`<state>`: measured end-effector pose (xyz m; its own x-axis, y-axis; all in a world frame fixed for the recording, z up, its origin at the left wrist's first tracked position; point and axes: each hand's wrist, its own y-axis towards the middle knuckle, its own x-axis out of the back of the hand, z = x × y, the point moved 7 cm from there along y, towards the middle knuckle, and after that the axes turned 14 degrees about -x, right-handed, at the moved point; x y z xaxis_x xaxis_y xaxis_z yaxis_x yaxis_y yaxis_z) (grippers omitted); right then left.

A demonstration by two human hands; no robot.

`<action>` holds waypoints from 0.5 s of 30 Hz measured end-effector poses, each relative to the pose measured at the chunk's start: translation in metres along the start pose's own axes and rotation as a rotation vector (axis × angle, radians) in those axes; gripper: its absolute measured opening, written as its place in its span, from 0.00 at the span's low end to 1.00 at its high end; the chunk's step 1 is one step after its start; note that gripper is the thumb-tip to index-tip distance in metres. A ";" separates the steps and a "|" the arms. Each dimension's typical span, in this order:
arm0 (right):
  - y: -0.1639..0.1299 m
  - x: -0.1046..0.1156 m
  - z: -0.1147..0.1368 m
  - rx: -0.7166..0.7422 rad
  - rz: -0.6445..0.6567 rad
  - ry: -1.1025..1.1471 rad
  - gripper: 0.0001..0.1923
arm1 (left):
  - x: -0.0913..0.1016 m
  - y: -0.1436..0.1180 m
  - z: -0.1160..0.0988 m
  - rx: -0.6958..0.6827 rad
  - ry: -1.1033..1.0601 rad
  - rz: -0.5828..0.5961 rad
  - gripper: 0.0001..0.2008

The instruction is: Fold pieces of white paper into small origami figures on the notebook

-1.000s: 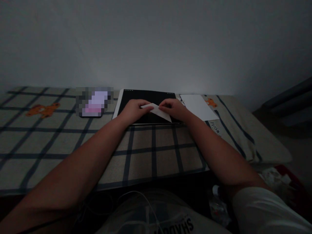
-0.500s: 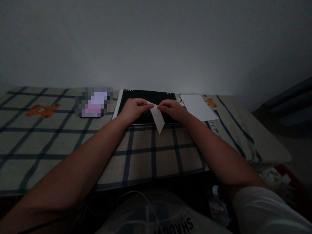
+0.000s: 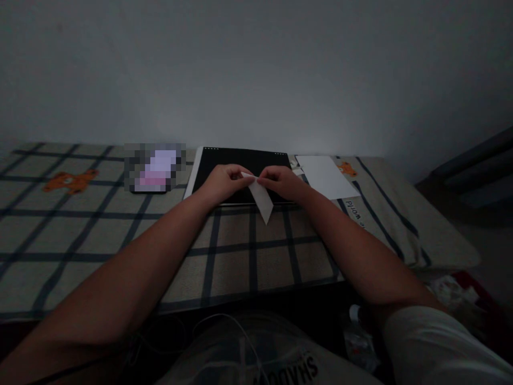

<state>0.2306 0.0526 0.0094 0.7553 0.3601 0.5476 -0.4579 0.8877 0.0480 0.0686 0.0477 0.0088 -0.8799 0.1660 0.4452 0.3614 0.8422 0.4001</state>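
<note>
A narrow white strip of paper (image 3: 263, 203) is pinched between both hands, its pointed lower end hanging toward me. My left hand (image 3: 226, 183) grips its upper part between thumb and fingers. On the other side, my right hand (image 3: 281, 181) pinches the same strip, fingertips close to the left thumb. Beneath the hands lies a flat black board or folder (image 3: 244, 159) with a pale left edge and small white marks along its top. A white sheet of paper (image 3: 326, 176) rests to the right of it, beside small white scraps (image 3: 297, 167).
A checked cloth (image 3: 232, 256) with orange bear prints covers the surface, which meets a plain wall (image 3: 256, 75) behind. A blurred-out phone (image 3: 154, 171) lies at left. Below the front edge are a clear bottle (image 3: 358, 337) and a white cable (image 3: 224, 316).
The paper strip's lower end has shifted slightly right and toward me. Both hands have moved only a little, the fingertips drawing closer together.
</note>
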 end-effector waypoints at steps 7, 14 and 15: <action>-0.003 -0.010 0.004 0.021 0.073 -0.065 0.17 | -0.004 0.001 -0.009 -0.090 0.127 0.040 0.10; -0.003 -0.003 0.006 0.018 0.051 -0.063 0.14 | 0.004 0.002 -0.007 -0.029 0.156 0.032 0.11; -0.003 -0.001 0.005 0.014 0.044 -0.059 0.13 | 0.007 0.002 -0.006 -0.014 0.154 0.021 0.11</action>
<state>0.2286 0.0485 0.0132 0.7055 0.3805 0.5979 -0.4966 0.8673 0.0340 0.0650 0.0477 0.0178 -0.8150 0.1019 0.5704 0.3842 0.8320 0.4003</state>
